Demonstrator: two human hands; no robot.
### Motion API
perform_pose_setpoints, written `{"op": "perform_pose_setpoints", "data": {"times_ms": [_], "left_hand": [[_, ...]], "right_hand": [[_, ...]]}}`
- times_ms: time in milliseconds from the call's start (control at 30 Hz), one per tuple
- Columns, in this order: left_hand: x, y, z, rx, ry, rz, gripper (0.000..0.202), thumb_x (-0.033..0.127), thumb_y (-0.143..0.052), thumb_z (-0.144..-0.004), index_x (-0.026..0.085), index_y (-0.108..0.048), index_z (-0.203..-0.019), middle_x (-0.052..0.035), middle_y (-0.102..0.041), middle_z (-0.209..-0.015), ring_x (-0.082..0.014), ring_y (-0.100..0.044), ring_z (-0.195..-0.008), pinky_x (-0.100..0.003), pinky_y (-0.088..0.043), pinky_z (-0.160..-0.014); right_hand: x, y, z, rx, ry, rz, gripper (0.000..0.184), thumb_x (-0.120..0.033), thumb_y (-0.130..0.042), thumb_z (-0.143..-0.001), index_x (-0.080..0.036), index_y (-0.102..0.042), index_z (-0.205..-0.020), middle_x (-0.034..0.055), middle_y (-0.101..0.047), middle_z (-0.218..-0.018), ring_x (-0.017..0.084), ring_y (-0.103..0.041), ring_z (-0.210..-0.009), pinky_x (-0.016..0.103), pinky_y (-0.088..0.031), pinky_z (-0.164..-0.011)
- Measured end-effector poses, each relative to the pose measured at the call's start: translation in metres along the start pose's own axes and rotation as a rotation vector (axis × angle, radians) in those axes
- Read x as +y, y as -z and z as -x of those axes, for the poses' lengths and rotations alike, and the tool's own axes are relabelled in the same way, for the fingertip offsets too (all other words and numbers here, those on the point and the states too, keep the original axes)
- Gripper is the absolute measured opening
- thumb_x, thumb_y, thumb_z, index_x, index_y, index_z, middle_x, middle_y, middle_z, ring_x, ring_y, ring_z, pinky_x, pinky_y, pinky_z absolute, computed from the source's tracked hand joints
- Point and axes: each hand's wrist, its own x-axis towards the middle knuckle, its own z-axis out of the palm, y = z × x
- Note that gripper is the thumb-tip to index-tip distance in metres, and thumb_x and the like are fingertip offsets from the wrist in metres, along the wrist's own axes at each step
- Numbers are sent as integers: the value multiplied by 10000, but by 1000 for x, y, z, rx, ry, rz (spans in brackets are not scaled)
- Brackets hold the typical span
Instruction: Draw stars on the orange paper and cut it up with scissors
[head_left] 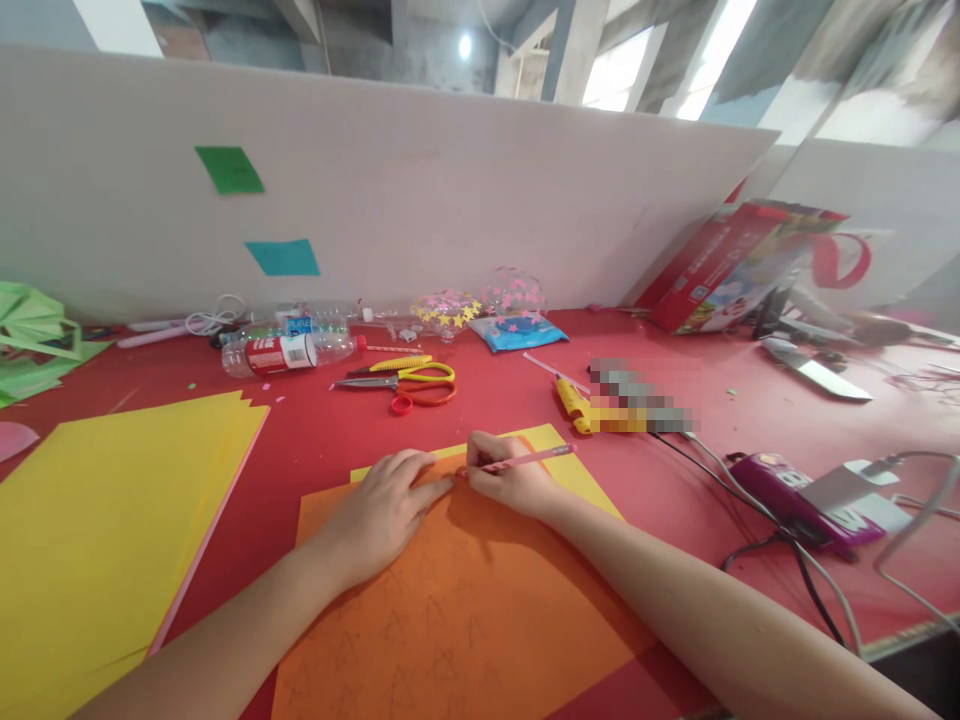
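Note:
An orange sheet of paper [480, 610] lies in front of me, partly over a yellow sheet [589, 480]. Several hand-drawn stars mark its lower left part. My right hand [514, 478] is closed around a pink pencil [536, 457], whose tip is down near the sheet's top edge. Flat on the orange paper rests my left hand [394, 505], fingers stretched toward the pencil tip and holding nothing. Beyond the hands are scissors [431, 392] with yellow and red handles, a yellow cutter [401, 365] and a red bottle cap [401, 405].
A stack of yellow paper [97, 530] lies left. Plastic bottles [285, 352], a blue packet [521, 335] and star-covered clear balls stand along the white partition [420, 190]. To the right are a yellow glue gun [574, 405], a knife [817, 370], a purple power strip [802, 500] and cables.

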Motion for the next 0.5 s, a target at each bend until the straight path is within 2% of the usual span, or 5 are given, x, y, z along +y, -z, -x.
{"op": "perform_pose_setpoints", "data": {"times_ms": [100, 233, 300, 433, 500], "left_hand": [[0, 0, 1, -3, -2, -15, 377, 205, -393, -980, 280, -558, -1311, -99, -495, -1349, -295, -439, -1248, -465, -391, -1006], [-4, -2, 0, 25, -9, -43, 354, 228, -374, -994, 271, -577, -1281, -88, -535, -1341, -293, -456, -1243, -473, -391, -1000], [-8, -2, -1, 64, -23, -54, 373, 215, -330, -1004, 267, -550, -1300, -68, -559, -1341, -280, -463, -1246, -482, -378, -1013], [-13, -2, -1, 128, -16, -73, 361, 285, -323, -1020, 187, -538, -1293, -95, -577, -1340, -277, -489, -1228, -475, -378, -1019], [-12, -2, -1, 131, 4, -94, 395, 391, -388, -1003, 162, -542, -1285, -120, -567, -1348, -300, -483, -1236, -483, -370, -1026]], "right_hand": [[1, 1, 0, 35, -23, -63, 84, -182, -481, -655, -210, -409, -621, -60, -424, -551, 96, -367, -505, 203, -279, -470], [0, 5, 1, 125, -158, -233, 166, -304, -460, -796, -216, -416, -662, -52, -478, -535, 105, -433, -468, 216, -331, -466], [-2, 6, 2, 130, -197, -267, 192, -338, -450, -828, -219, -416, -680, -55, -478, -520, 108, -435, -455, 222, -338, -464], [-5, 6, 5, 51, -166, -218, 39, -206, -508, -704, -219, -473, -717, -52, -498, -599, 110, -435, -517, 218, -333, -487], [-6, 6, 5, 6, -131, -180, 75, -164, -501, -656, -217, -499, -709, -39, -518, -656, 116, -446, -571, 218, -339, -515]]}}
